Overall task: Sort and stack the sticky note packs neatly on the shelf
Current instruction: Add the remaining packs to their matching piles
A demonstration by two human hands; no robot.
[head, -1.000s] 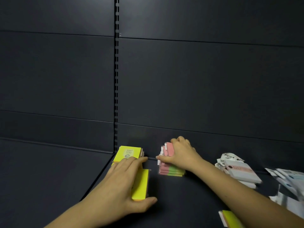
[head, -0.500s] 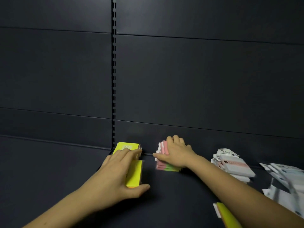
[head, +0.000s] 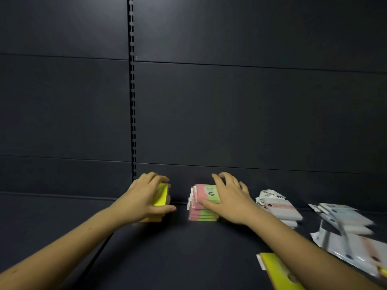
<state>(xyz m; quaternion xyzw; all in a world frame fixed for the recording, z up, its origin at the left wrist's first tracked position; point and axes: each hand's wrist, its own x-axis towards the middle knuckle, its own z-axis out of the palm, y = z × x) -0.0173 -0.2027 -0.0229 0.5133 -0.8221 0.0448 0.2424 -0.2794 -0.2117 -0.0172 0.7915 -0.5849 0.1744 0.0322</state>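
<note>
Left hand [head: 144, 197] grips the yellow stack [head: 161, 198] at the shelf's [head: 188, 258] far left corner, fingers curled over its top. Right hand [head: 228, 197] clasps the pink-and-green stack [head: 204, 215] just to the right, thumb against its near side. White packs [head: 281, 209] lie scattered further right.

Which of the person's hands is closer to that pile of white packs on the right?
Right. The right hand holds the pink and green stack, just left of the white packs; the left hand grips the yellow stack, farther left.
</note>
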